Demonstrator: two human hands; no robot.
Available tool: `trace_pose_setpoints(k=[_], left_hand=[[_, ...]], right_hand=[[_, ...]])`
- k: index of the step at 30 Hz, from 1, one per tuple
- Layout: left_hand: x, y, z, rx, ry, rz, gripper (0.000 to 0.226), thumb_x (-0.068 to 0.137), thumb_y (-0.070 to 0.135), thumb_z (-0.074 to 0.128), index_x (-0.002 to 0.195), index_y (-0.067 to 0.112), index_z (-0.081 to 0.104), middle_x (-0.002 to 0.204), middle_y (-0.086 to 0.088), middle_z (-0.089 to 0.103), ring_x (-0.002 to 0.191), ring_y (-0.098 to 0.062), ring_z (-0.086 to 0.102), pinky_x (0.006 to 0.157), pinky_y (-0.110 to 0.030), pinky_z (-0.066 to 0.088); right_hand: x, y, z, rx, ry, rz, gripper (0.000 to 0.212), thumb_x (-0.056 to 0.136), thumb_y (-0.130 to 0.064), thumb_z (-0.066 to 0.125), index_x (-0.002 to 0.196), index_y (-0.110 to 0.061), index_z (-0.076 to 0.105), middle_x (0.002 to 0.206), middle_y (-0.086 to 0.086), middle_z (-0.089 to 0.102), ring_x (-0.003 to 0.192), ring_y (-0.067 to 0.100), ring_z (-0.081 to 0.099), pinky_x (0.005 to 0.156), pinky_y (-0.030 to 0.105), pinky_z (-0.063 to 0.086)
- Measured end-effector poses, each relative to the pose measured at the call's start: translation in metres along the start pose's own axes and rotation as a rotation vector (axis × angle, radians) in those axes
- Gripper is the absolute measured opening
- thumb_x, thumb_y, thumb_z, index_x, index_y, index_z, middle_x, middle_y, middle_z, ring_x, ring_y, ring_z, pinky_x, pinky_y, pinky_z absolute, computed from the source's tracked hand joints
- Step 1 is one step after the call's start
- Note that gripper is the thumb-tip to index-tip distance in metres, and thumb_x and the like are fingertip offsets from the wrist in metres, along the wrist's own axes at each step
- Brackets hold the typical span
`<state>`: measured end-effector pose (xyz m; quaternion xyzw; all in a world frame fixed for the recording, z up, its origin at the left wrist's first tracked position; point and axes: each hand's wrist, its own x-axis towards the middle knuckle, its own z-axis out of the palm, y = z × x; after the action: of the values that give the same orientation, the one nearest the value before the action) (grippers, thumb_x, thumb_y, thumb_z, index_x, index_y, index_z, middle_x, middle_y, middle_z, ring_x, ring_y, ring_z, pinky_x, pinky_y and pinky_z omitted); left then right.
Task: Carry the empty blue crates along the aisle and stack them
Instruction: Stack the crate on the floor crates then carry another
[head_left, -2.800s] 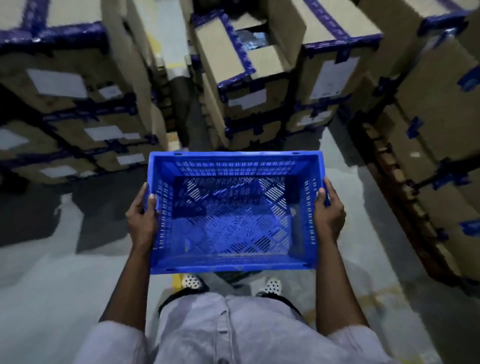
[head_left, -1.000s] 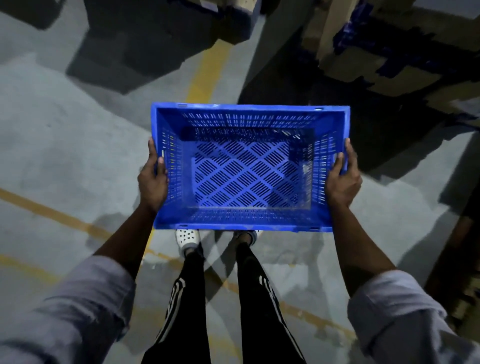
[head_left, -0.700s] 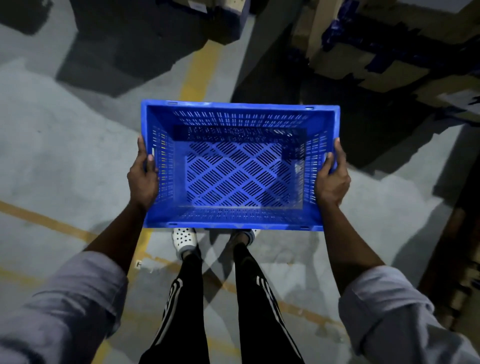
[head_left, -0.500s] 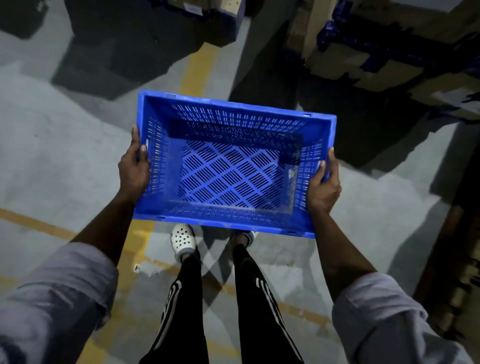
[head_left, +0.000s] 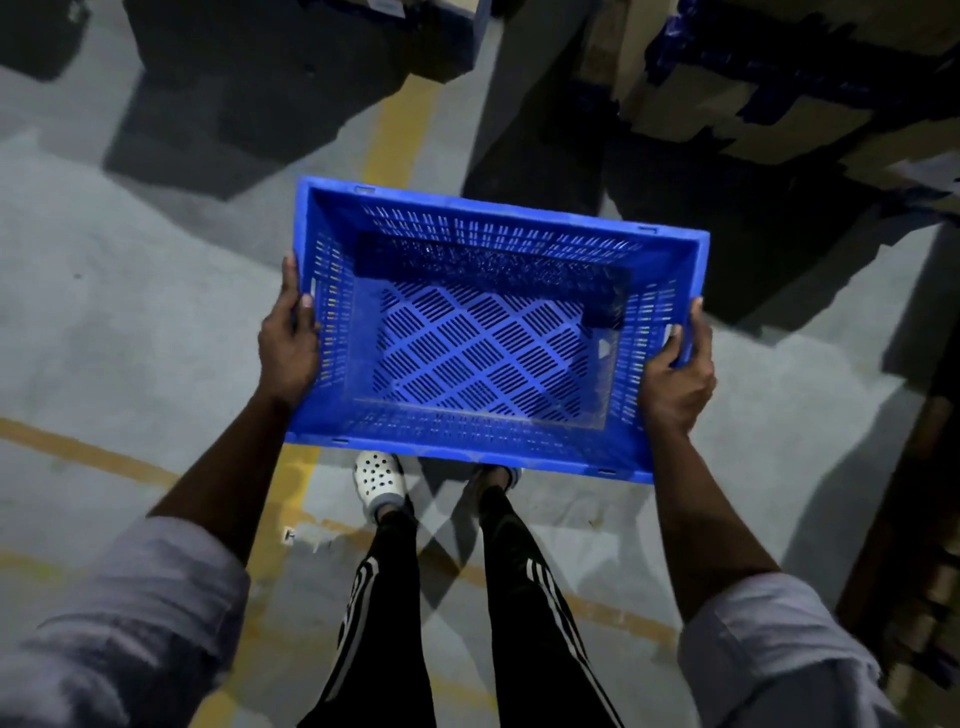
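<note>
Empty blue crate (head_left: 483, 343), slotted walls, lattice floor; left hand (head_left: 287, 349), right hand (head_left: 675, 379) gripping its ends

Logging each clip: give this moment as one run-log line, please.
step: carry | blue crate: empty, held above floor | left hand: grips left wall | right hand: grips right wall

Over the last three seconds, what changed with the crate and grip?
View swung from carton stacks to floor with a yellow line. The blue crate turned slightly clockwise in frame. Unchanged: left hand and right hand grip its ends; crate empty.
</note>
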<state>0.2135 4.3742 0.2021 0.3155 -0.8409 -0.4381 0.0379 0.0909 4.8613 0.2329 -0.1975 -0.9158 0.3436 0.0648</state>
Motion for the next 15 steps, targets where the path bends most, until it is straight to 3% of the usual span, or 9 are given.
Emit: trace_pose_setpoints(k=[4,6,12,14,15], left_hand=[[-0.007,0.005,0.008,-0.033,0.015,-0.027,0.058,0.12,0.063,0.04,0.176,0.059,0.025,0.17,-0.004,0.058,0.139,-0.061,0.057,0.103,-0.072,0.06],[0.002,0.005,0.01,-0.063,0.0,-0.029,0.058,0.118,0.065,0.043,0.174,0.061,0.028,0.165,-0.02,0.058,0.141,-0.062,0.055,0.106,-0.075,0.057],[0.018,-0.001,0.015,-0.068,-0.033,-0.09,0.055,0.118,0.052,0.046,0.169,0.067,0.033,0.155,-0.027,0.062,0.133,-0.056,0.066,0.101,-0.072,0.058],[0.006,-0.001,0.016,-0.088,0.003,-0.106,0.055,0.118,0.054,0.046,0.171,0.065,0.033,0.154,-0.014,0.07,0.107,-0.045,0.076,0.096,-0.069,0.06],[-0.001,-0.003,0.018,-0.098,0.016,-0.111,0.055,0.119,0.057,0.045,0.171,0.064,0.032,0.149,-0.007,0.075,0.092,-0.043,0.069,0.093,-0.066,0.061]], right_hand=[[0.011,0.004,-0.005,-0.006,-0.046,-0.012,0.047,0.113,-0.043,0.049,0.16,-0.051,0.05,0.145,-0.014,0.071,0.119,0.023,0.074,0.097,0.039,0.06],[0.005,0.005,-0.007,0.007,-0.049,0.015,0.047,0.114,-0.044,0.048,0.16,-0.052,0.049,0.146,-0.014,0.07,0.121,0.02,0.074,0.098,0.038,0.061],[-0.015,0.009,-0.011,0.037,0.002,0.002,0.046,0.114,-0.038,0.052,0.16,-0.044,0.053,0.155,-0.021,0.062,0.136,0.011,0.067,0.108,0.037,0.059],[-0.009,0.007,-0.011,0.016,-0.004,-0.007,0.046,0.114,-0.039,0.051,0.16,-0.045,0.053,0.154,-0.02,0.063,0.132,0.014,0.069,0.104,0.034,0.059],[-0.004,0.005,-0.012,0.004,-0.017,-0.004,0.046,0.114,-0.04,0.051,0.16,-0.045,0.052,0.154,-0.019,0.064,0.13,0.015,0.07,0.102,0.031,0.058]])
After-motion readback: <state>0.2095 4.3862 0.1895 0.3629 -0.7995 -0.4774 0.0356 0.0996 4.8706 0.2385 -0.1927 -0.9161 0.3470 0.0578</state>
